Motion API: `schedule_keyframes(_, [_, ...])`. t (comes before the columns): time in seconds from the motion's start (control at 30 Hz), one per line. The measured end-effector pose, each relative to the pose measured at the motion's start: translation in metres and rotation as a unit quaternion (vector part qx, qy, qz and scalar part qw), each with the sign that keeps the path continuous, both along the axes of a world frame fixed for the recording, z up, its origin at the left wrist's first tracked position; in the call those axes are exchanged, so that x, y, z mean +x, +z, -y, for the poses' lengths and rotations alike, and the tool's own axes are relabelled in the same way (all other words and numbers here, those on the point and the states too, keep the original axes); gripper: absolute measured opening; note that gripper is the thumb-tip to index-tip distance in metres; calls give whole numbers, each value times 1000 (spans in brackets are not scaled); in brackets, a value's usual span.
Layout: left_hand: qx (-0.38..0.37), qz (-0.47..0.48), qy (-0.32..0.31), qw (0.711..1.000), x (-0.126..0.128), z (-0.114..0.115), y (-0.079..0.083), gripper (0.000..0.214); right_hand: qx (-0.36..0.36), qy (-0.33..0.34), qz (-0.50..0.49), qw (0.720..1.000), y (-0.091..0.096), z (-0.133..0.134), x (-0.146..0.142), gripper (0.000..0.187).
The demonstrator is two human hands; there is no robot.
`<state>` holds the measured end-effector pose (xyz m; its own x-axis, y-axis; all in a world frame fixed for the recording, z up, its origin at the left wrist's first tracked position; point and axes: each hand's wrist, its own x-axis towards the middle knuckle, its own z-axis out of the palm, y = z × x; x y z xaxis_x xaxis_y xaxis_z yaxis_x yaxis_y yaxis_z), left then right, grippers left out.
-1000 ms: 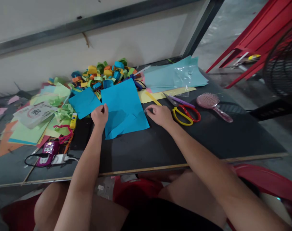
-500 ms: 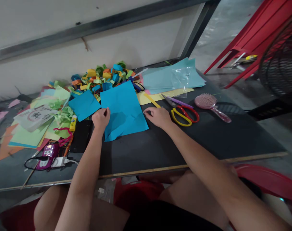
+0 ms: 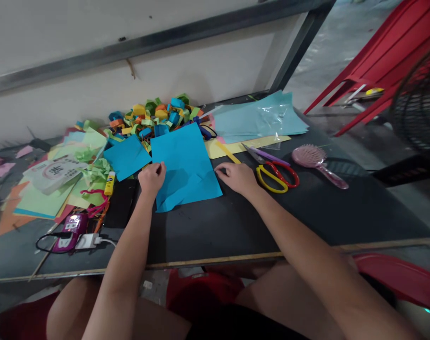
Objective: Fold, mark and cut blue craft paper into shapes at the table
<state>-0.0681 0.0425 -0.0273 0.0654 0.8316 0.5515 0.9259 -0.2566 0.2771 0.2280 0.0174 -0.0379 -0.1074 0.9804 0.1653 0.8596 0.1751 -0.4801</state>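
Observation:
A sheet of blue paper lies on the dark table in front of me, with a shallow crease and its lower left corner bent. My left hand is closed at the sheet's left edge, thumb against curled fingers. At the opposite edge, my right hand is closed in a pinch, its fingertips at the paper. How much paper lies between the fingers is partly hidden. A smaller blue paper piece lies just beyond my left hand. Right of my right hand are scissors with one yellow and one red handle.
Behind the sheet is a heap of coloured paper rings. Light blue sheets in clear plastic lie at the back right. A pink hairbrush is on the right. Leftward are a glue stick, a black phone-like slab and loose papers.
The view has shifted slightly, so everything sits a little lower and further right in the picture. Both hands keep their places at the edges of the blue sheet.

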Motion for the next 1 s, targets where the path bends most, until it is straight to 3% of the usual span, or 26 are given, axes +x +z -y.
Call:
schedule_keyframes(0.7, [-36,-2,-1,999,2,-1,4,44,-6,4,7,1000,4,1,-1,24])
schedule_keyframes(0.9, [-76,-75,33,994,7,4,6,43,-8,2,13,1000,6,1,-1,23])
schedule_keyframes(1.0, [-113,-110,64,985,12,6,18,43,-2,2,10,1000,7,2,-1,23])
